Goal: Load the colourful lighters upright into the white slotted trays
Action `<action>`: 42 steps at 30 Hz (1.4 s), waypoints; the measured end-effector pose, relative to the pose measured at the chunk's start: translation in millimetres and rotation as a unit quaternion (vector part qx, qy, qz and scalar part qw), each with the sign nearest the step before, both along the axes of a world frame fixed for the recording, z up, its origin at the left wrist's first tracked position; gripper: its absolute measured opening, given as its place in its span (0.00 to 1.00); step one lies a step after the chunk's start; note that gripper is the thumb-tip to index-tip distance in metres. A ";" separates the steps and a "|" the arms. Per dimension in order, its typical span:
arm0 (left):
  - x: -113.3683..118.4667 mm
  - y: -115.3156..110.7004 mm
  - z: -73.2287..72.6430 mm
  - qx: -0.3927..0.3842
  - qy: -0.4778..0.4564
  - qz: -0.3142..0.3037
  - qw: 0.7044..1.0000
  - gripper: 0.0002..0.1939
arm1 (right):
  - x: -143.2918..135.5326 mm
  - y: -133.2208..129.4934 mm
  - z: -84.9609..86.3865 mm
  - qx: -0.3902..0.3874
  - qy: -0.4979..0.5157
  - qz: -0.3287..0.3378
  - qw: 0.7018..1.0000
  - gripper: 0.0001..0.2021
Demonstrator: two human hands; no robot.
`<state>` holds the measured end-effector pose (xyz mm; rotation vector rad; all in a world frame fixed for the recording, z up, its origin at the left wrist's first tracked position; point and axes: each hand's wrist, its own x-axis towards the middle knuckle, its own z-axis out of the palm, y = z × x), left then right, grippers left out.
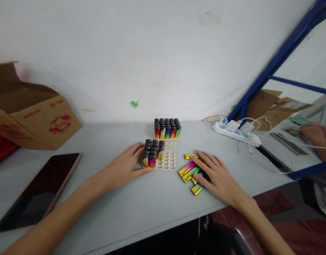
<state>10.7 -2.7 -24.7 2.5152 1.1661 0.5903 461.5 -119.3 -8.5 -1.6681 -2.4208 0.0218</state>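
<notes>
A white tray (166,161) with round holes lies in the middle of the table, its left part filled with upright black-topped lighters (152,160). Around the left end of this tray is my left hand (125,164), fingers behind and thumb at the front corner. My right hand (214,175) rests with spread fingers on a loose pile of shiny lighters (189,172), yellow, pink and green, right of the tray. Part of the pile is hidden under the palm. Behind the tray, a full block of upright lighters (167,129) stands near the wall.
An open cardboard box (46,117) and a dark tablet (40,187) are at the left. A power strip (236,134) with plugs and white cables lies at the right, beside a blue frame (264,76). Another person's hands (315,132) show beyond that frame.
</notes>
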 end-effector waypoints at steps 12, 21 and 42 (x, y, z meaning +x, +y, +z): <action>-5.2 3.9 -0.7 -0.001 -0.010 0.002 1.000 0.48 | -10.8 73.9 17.6 -0.061 -0.023 -0.008 0.998 0.41; -1.6 0.5 5.6 -0.010 -0.001 0.012 1.000 0.48 | -1.2 79.2 8.2 -0.064 0.026 0.022 0.997 0.40; -5.9 1.6 -2.8 0.005 -0.013 0.021 1.000 0.47 | 76.2 57.0 -21.5 0.031 0.413 -0.179 0.892 0.48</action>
